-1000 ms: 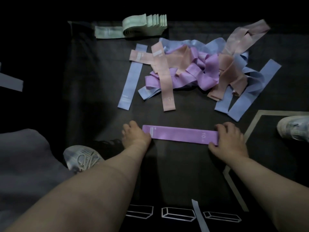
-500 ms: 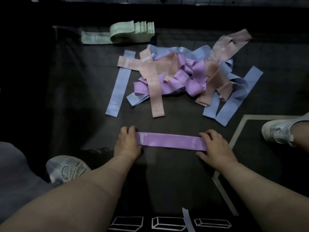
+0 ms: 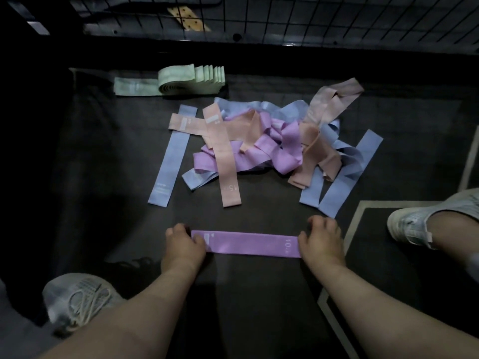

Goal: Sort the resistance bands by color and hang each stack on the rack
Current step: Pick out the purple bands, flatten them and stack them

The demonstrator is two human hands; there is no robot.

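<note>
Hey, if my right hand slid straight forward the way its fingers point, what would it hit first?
Probably the near end of a blue band, lying just beyond the right hand, which holds one end of the purple band. Only bare mat shows between them.

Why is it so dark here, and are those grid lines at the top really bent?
Head view: dim light, so only the pastel pile and purple band stand out and the mat goes black at left; the wire grid bows from the wide-angle lens; the left hand and right hand look slightly soft.
</note>
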